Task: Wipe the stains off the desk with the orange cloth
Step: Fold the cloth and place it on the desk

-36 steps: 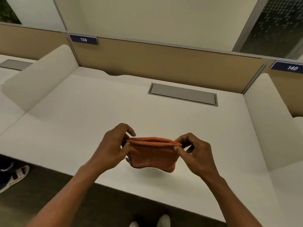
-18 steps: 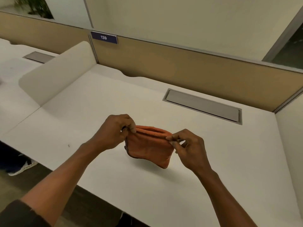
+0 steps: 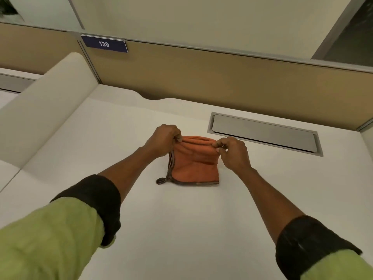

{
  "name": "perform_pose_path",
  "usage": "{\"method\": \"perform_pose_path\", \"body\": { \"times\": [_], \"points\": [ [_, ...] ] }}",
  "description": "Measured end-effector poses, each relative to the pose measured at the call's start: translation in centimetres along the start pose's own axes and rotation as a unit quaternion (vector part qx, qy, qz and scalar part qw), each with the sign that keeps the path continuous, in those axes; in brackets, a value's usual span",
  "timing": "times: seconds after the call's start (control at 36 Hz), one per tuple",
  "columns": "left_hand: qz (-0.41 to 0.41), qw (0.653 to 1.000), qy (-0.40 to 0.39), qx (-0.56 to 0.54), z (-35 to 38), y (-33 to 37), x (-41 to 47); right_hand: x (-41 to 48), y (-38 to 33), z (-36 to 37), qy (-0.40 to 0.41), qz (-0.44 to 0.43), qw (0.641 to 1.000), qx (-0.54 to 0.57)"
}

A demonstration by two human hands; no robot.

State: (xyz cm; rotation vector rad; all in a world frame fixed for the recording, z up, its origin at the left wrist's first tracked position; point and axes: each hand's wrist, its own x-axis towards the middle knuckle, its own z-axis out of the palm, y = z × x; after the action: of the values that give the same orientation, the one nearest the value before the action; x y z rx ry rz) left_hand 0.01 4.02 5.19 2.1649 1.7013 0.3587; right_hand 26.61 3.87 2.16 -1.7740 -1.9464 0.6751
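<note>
The folded orange cloth (image 3: 194, 166), edged in dark trim, lies on the white desk (image 3: 181, 229) near its middle, its lower edge flat on the surface. My left hand (image 3: 163, 139) pinches the cloth's top left corner. My right hand (image 3: 235, 153) pinches the top right corner, so the upper fold is lifted a little. A small dark loop sticks out at the cloth's lower left corner. No stains are plain to see on the desk.
A grey cable flap (image 3: 264, 133) is set into the desk at the back right. A tan partition (image 3: 222, 77) with a blue "139" plate (image 3: 104, 44) runs along the back. A white side divider (image 3: 40, 110) bounds the left.
The cloth has gone from being held in the air above the desk's front to resting on the desk farther in. Both hands have moved forward with it.
</note>
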Motion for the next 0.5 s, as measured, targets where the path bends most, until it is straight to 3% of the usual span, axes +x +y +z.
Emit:
{"method": "perform_pose_path", "body": {
  "times": [0.11,0.22,0.31,0.39,0.5],
  "points": [
    [-0.005,0.999,0.000,0.043,1.8,-1.6,1.7,1.4,0.0,2.0,0.004,0.013,0.999,-0.051],
    [0.047,0.995,-0.007,0.092,4.0,-2.1,1.0,0.1,0.3,3.9,0.012,-0.044,0.988,-0.145],
    [0.071,0.988,-0.040,0.128,6.4,-2.1,-0.2,-1.0,0.9,5.0,-0.069,-0.085,0.982,-0.153],
    [0.039,0.984,-0.096,0.147,8.7,-2.3,-1.0,-1.3,1.9,6.1,-0.170,-0.106,0.966,-0.164],
    [0.017,0.960,-0.203,0.193,10.3,-4.2,-1.0,-1.4,3.6,7.1,-0.236,-0.066,0.950,-0.193]
  ]
}}
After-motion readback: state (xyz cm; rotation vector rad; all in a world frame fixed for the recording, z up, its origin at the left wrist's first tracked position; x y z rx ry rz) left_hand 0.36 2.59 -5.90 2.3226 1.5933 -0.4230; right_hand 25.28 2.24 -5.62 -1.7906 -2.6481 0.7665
